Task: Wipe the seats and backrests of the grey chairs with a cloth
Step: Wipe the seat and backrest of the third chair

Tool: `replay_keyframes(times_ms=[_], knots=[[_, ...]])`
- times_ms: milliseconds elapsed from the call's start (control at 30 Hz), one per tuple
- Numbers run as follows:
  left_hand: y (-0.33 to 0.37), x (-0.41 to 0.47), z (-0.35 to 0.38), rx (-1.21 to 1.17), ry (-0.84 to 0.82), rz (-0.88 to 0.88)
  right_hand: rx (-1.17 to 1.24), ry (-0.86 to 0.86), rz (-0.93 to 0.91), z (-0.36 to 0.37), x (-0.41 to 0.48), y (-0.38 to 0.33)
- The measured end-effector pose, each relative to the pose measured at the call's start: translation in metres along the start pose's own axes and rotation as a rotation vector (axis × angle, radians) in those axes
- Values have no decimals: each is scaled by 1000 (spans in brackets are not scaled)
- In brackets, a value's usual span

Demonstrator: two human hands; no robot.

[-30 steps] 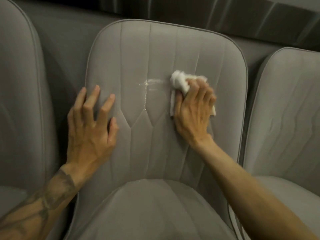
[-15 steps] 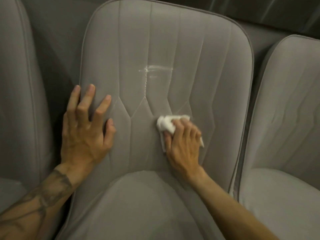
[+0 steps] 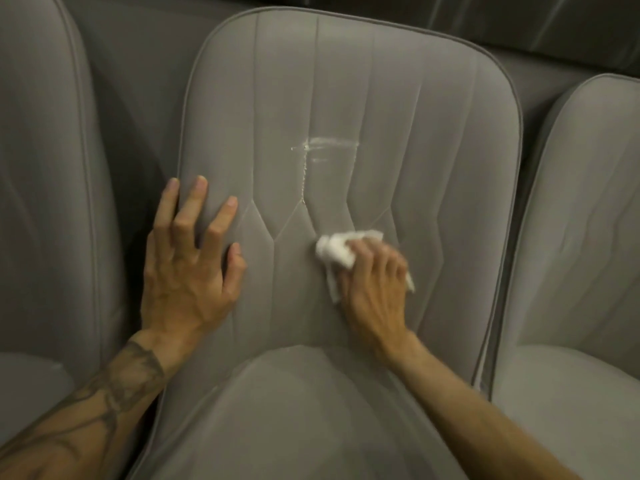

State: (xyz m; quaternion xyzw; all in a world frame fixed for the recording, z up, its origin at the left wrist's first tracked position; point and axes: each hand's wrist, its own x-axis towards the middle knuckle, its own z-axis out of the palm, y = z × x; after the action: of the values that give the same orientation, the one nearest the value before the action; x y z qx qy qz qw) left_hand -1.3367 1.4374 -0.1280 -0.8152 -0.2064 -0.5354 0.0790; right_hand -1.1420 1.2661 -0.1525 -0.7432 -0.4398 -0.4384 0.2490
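Upholstery on the seat [image 3: 304, 410] of the middle chair fills the lower centre of the frame. It is smooth, matt grey fabric over a rounded cushion, and no cloth is on it, so I cannot tell whether it has been wiped.

Above it, left of centre, the left hand [image 3: 187, 271] lies flat with fingers spread, pressing the backrest's edge and holding nothing. Right of centre, the right hand [image 3: 374, 289] has its fingers curled round a crumpled white cloth [image 3: 334, 252], thin and soft like tissue, pushed against the lower backrest [image 3: 398, 116].

That backrest is a tall padded panel with rounded corners and a piped rim. Its stitched vertical channels kink into a zigzag lower down. Higher, mid-frame, a pale white streak [image 3: 325, 147] crosses one seam and is not yet cleared, so this backrest looks only partly done.

At the frame's edges, the left chair [image 3: 41, 168] and the right chair [image 3: 581, 202], in the same grey fabric, show no sign of wiping and seem left to do.
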Motion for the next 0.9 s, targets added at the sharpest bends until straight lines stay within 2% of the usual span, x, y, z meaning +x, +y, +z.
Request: replay_keyframes(times_ms=[133, 200, 267, 367, 400, 467, 567, 600, 667, 767, 833, 900], knots=[[-1, 1, 0, 4, 3, 2, 0, 342, 197, -23, 136, 11], [-1, 1, 0, 6, 1, 0, 18, 432, 282, -25, 166, -1], [-1, 2, 0, 1, 3, 4, 28, 331, 207, -18, 147, -15], [1, 2, -1, 3, 8, -1, 31, 73, -85, -16, 96, -17], [2, 3, -1, 2, 9, 0, 22, 64, -141, -19, 100, -9], [2, 3, -1, 6, 13, 6, -17, 144, -113, -21, 134, 3], [0, 3, 1, 4, 18, 12, -16, 354, 138, -19, 180, -6], [0, 3, 2, 7, 19, 9, 19, 370, 177, -16, 176, -16], [1, 2, 2, 8, 22, 8, 87, 245, 102, -5, 138, -36], [1, 2, 1, -1, 4, 7, 104, -7, -161, -8, 85, -38], [2, 2, 1, -4, 1, 2, 51, 42, -246, -11, 108, -17], [1, 2, 2, -2, 8, 5, 1, 182, -174, -13, 149, -1]])
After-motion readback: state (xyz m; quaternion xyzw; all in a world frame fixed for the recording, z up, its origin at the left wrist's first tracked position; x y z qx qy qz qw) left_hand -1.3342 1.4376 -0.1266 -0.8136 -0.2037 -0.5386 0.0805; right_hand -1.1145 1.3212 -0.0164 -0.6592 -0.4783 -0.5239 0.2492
